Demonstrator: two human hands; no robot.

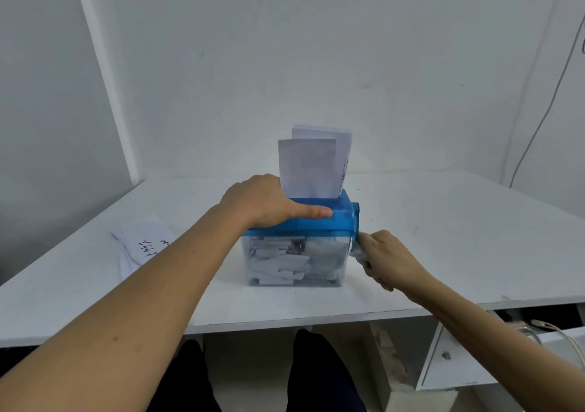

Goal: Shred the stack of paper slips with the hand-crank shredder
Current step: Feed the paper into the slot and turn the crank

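Note:
A hand-crank shredder [342,214] with a blue top and a clear bin [323,263] full of white paper strips stands in the middle of the white table [459,237]. One white paper slip [308,168] stands upright in its slot. Behind it a thicker stack of slips [340,139] stands upright too. My left hand [262,199] presses flat on the blue top's left side, thumb along the front edge. My right hand [384,256] is closed around the crank handle [356,250] at the shredder's right side, low down and blurred.
Loose sheets of paper with handwriting [142,244] lie on the table to the left, partly under my left forearm. White walls close the back and left. Below the table's right end a drawer unit [449,358] and cables [557,332] show.

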